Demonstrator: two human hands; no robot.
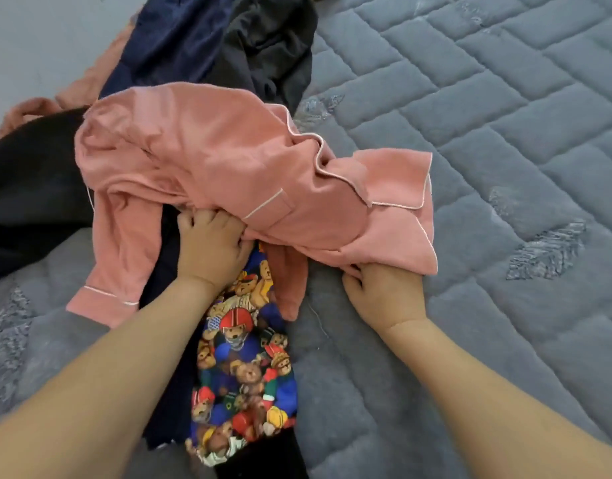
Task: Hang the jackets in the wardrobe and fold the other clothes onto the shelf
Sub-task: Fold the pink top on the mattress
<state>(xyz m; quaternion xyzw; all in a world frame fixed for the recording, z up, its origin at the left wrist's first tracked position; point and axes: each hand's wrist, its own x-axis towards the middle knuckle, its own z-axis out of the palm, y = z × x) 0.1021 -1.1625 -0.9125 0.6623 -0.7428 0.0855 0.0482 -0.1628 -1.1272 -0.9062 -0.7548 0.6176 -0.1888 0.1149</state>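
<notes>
Sorting through a heap of clothes on the bed (pixel 505 133), the person seems to be at the start of handling one piece: a pink pyjama top (pixel 228 160) with pale piping, which lies crumpled across the middle of the pile. The left hand (pixel 211 243) has its fingers curled into the pink cloth at the near edge, just below the chest pocket; the right hand (pixel 384 292) grips the near right corner of the same top, its fingertips hidden under the fabric. By my reading this is one of the clothes to fold, not a jacket to hang, and the step in hand is pulling it free.

Next it needs lifting clear and spreading flat, with sleeves and collar untangled, since it is bunched and one sleeve trails off to the near left.

Under it lies a teddy-bear print garment (pixel 242 368), running toward the near edge, beside a dark navy piece (pixel 166 392). Farther off are a navy garment (pixel 173 39) and a dark grey one (pixel 270 50); a black garment (pixel 31 188) lies to the left. Any of these may drag along. No wardrobe or shelf is in view.
</notes>
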